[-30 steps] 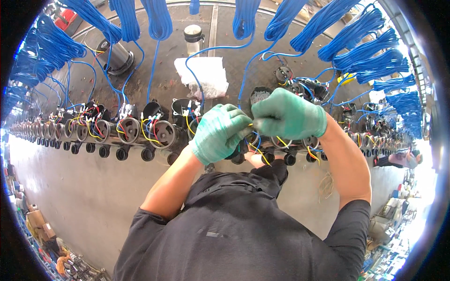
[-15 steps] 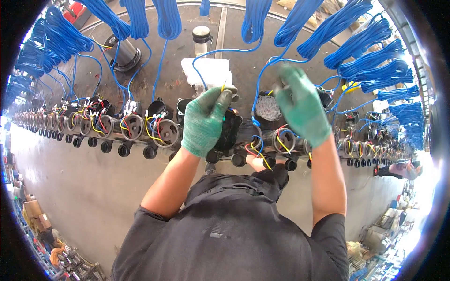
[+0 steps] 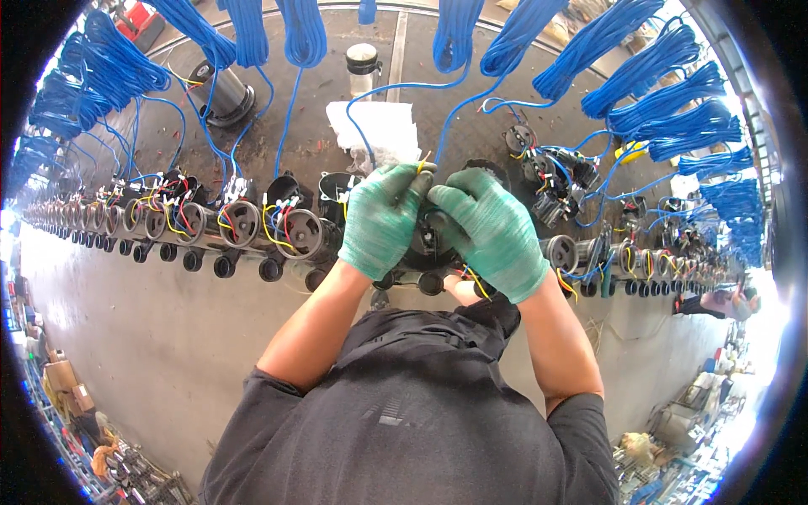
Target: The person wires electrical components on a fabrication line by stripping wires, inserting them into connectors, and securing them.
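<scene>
My left hand (image 3: pixel 383 217), in a green glove with dark fingertips, is closed in a pinch. A thin yellow wire (image 3: pixel 422 162) sticks up from between its thumb and forefinger. Close beside it, my right hand (image 3: pixel 495 234), gloved alike, has its fingers curled toward the left one; whatever they hold is hidden. Below and between the hands sits a black motor housing (image 3: pixel 427 241), partly covered by them. A blue cable (image 3: pixel 459 108) comes down behind the hands from a hanging coil. Its lower end is out of sight.
Blue cable coils (image 3: pixel 303 35) hang along the far side. Rows of round motor housings (image 3: pixel 239 223) with coloured wires line the bench's near edge. A white sheet (image 3: pixel 383 135), a capped jar (image 3: pixel 362 67) and a metal cylinder (image 3: pixel 224 94) stand beyond. Another person (image 3: pixel 730 303) is at far right.
My right hand has moved left and down to meet my left hand, now covering much of the bowl of white pieces. The left hand has shifted slightly right, still pinching the wire.
</scene>
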The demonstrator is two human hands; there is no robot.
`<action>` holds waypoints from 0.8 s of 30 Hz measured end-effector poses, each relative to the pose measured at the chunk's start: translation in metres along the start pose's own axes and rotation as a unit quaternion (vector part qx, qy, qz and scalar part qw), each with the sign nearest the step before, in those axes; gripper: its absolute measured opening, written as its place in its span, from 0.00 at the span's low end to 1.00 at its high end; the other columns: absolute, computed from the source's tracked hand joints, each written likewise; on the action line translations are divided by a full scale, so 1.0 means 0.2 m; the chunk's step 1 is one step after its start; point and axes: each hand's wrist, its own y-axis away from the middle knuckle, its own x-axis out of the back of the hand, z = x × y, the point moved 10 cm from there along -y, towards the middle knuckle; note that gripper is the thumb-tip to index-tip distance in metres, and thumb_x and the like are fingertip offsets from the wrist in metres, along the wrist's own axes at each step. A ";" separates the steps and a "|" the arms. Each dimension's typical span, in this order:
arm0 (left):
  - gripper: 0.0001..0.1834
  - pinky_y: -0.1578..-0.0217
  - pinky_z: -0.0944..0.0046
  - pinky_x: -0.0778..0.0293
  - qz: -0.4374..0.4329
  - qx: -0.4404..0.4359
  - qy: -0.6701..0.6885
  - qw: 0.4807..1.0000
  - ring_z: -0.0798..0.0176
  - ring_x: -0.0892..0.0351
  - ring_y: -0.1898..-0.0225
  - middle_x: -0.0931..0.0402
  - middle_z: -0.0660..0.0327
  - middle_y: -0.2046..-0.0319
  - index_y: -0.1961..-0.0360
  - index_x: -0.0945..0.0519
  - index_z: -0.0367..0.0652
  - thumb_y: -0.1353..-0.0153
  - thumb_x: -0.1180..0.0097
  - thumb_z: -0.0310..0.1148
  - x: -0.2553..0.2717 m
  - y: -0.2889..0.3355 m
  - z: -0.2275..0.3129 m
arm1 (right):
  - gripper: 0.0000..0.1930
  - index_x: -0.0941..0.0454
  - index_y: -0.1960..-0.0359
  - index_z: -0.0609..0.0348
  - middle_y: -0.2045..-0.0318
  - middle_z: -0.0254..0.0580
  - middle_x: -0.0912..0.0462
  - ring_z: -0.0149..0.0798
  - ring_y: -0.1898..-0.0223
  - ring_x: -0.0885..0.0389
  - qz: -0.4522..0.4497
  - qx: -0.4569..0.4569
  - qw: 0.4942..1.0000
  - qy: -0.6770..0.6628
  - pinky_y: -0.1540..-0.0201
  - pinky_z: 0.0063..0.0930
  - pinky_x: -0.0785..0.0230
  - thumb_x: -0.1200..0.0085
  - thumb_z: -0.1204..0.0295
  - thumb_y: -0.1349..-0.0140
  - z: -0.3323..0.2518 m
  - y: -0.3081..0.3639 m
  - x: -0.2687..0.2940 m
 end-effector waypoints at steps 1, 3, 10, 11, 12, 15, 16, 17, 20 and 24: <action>0.09 0.58 0.58 0.21 -0.014 0.005 -0.006 1.000 0.51 0.13 0.62 0.13 0.49 0.61 0.50 0.11 0.37 0.27 0.37 0.27 -0.02 0.00 0.00 | 0.14 0.16 0.54 0.56 0.58 0.46 0.18 0.54 0.60 0.14 0.001 -0.001 1.000 0.001 0.60 0.44 0.20 0.31 0.77 0.41 0.02 0.01 0.00; 0.10 0.59 0.58 0.21 -0.021 0.019 -0.005 1.000 0.52 0.13 0.62 0.13 0.49 0.60 0.50 0.11 0.37 0.27 0.37 0.28 -0.03 0.01 -0.01 | 0.10 0.15 0.56 0.55 0.59 0.44 0.18 0.53 0.61 0.14 -0.061 0.019 0.997 0.041 0.61 0.45 0.20 0.32 0.74 0.40 0.05 0.02 -0.06; 0.10 0.59 0.61 0.20 -0.023 0.034 0.042 0.998 0.59 0.13 0.62 0.13 0.50 0.60 0.49 0.12 0.35 0.26 0.38 0.27 -0.05 0.03 -0.08 | 0.08 0.16 0.58 0.57 0.61 0.46 0.19 0.55 0.61 0.15 -0.094 -0.031 0.994 -0.048 0.60 0.48 0.20 0.33 0.69 0.35 0.10 0.02 -0.09; 0.10 0.59 0.61 0.20 -0.024 0.034 0.042 0.998 0.59 0.13 0.62 0.13 0.50 0.60 0.49 0.12 0.35 0.26 0.38 0.27 -0.05 0.03 -0.08 | 0.08 0.17 0.58 0.58 0.61 0.48 0.19 0.56 0.61 0.15 -0.098 -0.018 0.994 -0.043 0.59 0.48 0.21 0.34 0.69 0.34 0.09 0.02 -0.11; 0.10 0.59 0.61 0.20 -0.032 0.030 0.035 0.998 0.59 0.14 0.63 0.12 0.52 0.60 0.49 0.12 0.35 0.26 0.39 0.28 -0.06 0.03 -0.07 | 0.07 0.17 0.58 0.59 0.61 0.49 0.20 0.56 0.62 0.15 -0.101 -0.004 0.994 -0.037 0.59 0.48 0.21 0.35 0.70 0.33 0.09 0.02 -0.13; 0.11 0.56 0.62 0.20 -0.065 0.041 0.084 0.993 0.63 0.16 0.61 0.13 0.56 0.58 0.46 0.13 0.36 0.25 0.40 0.28 -0.08 0.03 -0.07 | 0.05 0.18 0.58 0.62 0.60 0.50 0.21 0.54 0.62 0.16 -0.048 -0.038 0.992 -0.111 0.59 0.46 0.22 0.39 0.72 0.29 0.17 0.04 -0.11; 0.12 0.53 0.62 0.20 -0.088 0.058 0.138 0.985 0.65 0.17 0.58 0.14 0.58 0.55 0.43 0.15 0.37 0.24 0.41 0.28 -0.09 0.05 -0.07 | 0.05 0.18 0.58 0.62 0.60 0.50 0.21 0.54 0.62 0.16 -0.048 -0.037 0.992 -0.112 0.59 0.46 0.22 0.39 0.72 0.29 0.15 0.03 -0.12; 0.12 0.53 0.62 0.20 -0.088 0.058 0.137 0.985 0.65 0.17 0.58 0.14 0.58 0.55 0.43 0.15 0.37 0.24 0.41 0.28 -0.08 0.06 -0.09 | 0.05 0.18 0.58 0.63 0.61 0.49 0.21 0.53 0.62 0.16 -0.019 -0.077 0.983 -0.167 0.58 0.43 0.23 0.41 0.74 0.28 0.17 0.03 -0.11; 0.18 0.41 0.65 0.27 -0.161 0.073 0.246 0.953 0.70 0.24 0.45 0.21 0.64 0.47 0.35 0.23 0.42 0.25 0.42 0.24 -0.15 0.09 -0.10 | 0.05 0.19 0.58 0.64 0.62 0.48 0.22 0.48 0.62 0.18 0.016 -0.162 0.958 -0.237 0.56 0.39 0.25 0.44 0.76 0.25 0.25 0.03 -0.13; 0.16 0.43 0.63 0.24 -0.121 0.099 0.187 0.970 0.66 0.22 0.47 0.21 0.62 0.50 0.42 0.20 0.42 0.29 0.38 0.21 -0.14 0.07 -0.13 | 0.04 0.19 0.56 0.63 0.62 0.40 0.19 0.38 0.61 0.19 0.029 -0.281 0.884 -0.373 0.52 0.34 0.26 0.46 0.77 0.24 0.38 0.06 -0.23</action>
